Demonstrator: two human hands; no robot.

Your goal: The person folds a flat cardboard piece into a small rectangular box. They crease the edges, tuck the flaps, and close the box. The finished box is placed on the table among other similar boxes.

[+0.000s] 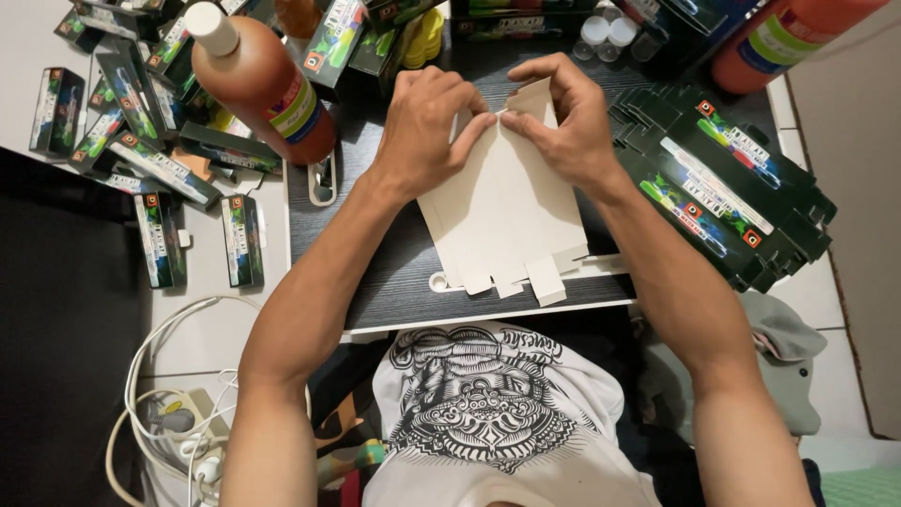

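Both hands are pinching the far flap of a flat cardboard box [502,202] lying on the dark board [375,272]; left hand [427,127] and right hand [563,117] are folding it; next, likely creasing the sides squarely.

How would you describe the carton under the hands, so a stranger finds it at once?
Start at the dark board in front of the person. In its middle lies a flat unfolded carton, pinched at its far edge by both hands. Its plain pale side faces up, unlike the dark printed cartons stacked beside it.
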